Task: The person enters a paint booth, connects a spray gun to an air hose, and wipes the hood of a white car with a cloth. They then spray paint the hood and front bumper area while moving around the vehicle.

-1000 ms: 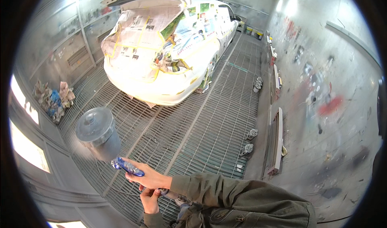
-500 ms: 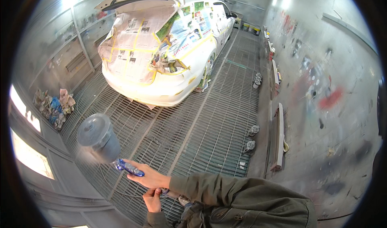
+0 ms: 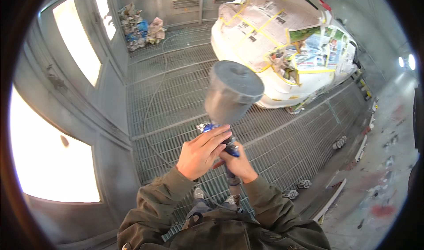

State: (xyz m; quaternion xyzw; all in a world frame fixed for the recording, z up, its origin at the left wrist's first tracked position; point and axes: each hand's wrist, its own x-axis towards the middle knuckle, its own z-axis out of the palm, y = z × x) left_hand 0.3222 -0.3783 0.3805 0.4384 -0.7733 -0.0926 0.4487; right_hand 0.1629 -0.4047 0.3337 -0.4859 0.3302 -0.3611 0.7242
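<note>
Hands meet at frame centre: left hand (image 3: 201, 154) wraps fingers over a blue spray gun (image 3: 221, 137) (grey cup (image 3: 230, 92) above), right hand (image 3: 238, 164) grips its handle; masked white car (image 3: 287, 42) upper right.

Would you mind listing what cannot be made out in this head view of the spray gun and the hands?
- Spray gun body and trigger: covered by the left hand and right hand.
- Nozzle end: too small, partly behind the left fingers.
- Contents of the grey cup: hidden by its lid and opaque wall.
- Masked car: far end cut off by the upper right rim.
- Bundles in the far corner: too small to identify.
</note>
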